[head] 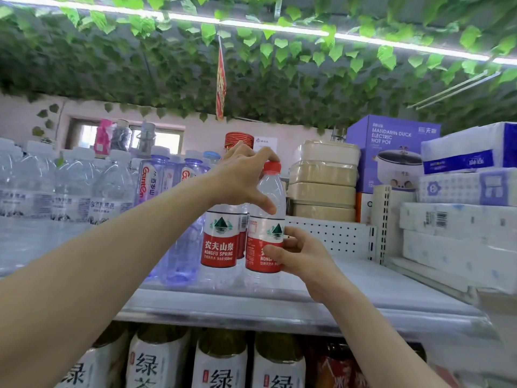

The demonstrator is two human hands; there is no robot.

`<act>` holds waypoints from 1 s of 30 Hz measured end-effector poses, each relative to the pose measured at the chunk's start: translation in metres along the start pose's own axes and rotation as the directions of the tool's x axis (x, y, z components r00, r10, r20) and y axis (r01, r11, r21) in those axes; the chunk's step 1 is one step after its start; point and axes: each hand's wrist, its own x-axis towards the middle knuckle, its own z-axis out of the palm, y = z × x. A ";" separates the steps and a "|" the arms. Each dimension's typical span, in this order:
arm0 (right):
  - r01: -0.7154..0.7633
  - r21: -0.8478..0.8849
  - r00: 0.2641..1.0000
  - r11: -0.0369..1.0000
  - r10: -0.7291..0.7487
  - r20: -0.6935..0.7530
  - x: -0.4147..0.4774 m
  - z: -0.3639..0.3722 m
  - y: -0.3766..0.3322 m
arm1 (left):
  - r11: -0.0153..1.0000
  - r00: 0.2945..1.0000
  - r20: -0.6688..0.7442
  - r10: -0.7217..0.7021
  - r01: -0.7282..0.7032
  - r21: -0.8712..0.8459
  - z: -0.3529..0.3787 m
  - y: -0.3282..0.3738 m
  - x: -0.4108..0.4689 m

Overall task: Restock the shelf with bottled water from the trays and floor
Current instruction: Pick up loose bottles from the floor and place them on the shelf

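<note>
A red-capped water bottle with a red label stands at the front of the top shelf. My right hand grips its lower body at the label. My left hand reaches over from the left; its fingers pinch the red cap and its thumb presses the bottle's shoulder. A second bottle of the same brand stands just to the left, touching it, with more behind it partly hidden by my left hand.
Clear and purple water bottles fill the shelf's left side. Bare shelf lies right of the held bottle up to a pegboard divider. Stacked containers, a hot pot box and tissue packs stand right. Green tea bottles sit below.
</note>
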 end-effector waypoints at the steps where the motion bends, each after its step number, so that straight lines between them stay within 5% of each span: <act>1: 0.002 0.000 1.000 1.000 -0.002 -0.003 0.000 0.000 0.000 | 1.000 1.000 -0.003 0.003 -0.003 0.006 0.000 0.000 0.000; 16: 0.007 -0.070 0.996 0.998 -0.014 -0.094 -0.002 0.016 0.005 | 1.000 1.000 0.019 -0.005 0.004 0.018 -0.009 -0.002 -0.011; 23: -0.030 -0.085 0.999 0.996 0.033 0.041 -0.014 0.004 -0.004 | 0.998 0.999 -0.010 -0.037 0.036 -0.058 -0.009 -0.010 -0.019; 30: -0.053 -0.138 0.998 0.989 0.049 -0.036 -0.019 0.007 -0.004 | 0.991 0.997 -0.006 -0.071 0.070 -0.111 -0.014 -0.009 -0.032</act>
